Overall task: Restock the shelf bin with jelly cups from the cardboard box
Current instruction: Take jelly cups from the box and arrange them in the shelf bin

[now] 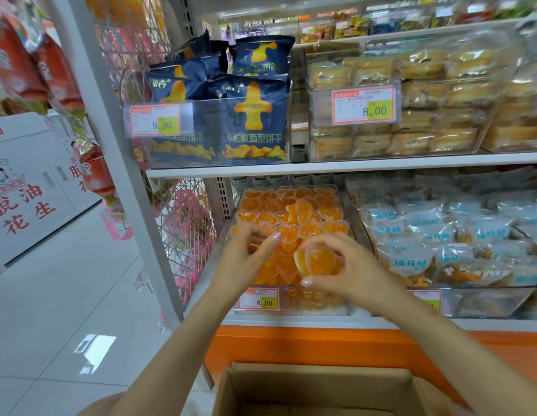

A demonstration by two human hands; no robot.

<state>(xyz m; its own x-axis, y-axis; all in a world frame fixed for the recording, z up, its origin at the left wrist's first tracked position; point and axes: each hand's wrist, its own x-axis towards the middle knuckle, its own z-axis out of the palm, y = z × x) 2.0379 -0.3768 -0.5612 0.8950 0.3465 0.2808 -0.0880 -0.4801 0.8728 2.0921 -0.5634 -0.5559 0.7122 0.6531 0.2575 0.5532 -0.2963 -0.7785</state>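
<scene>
Two hands work over the shelf bin, which sits at the left end of the lower shelf with its front wall at the shelf's front edge. The right hand is clamped on one jelly cup, thumb underneath and fingers curled over the top, above the bin's front-right corner. We judge it's being set there because the front looks to have the most room left. The left hand is over the front-left corner, fingers curved down onto the jelly cups. It's blurred, so we cannot tell if it pinches a cup or just presses the pile level. Cups reach the rim toward the back edge, so we rate the bin nearly full. A price tag sits at the front wall's left corner. The cardboard box is open just below the hands, likely kept close for short reaches. We see no cups in the part of it that shows.
</scene>
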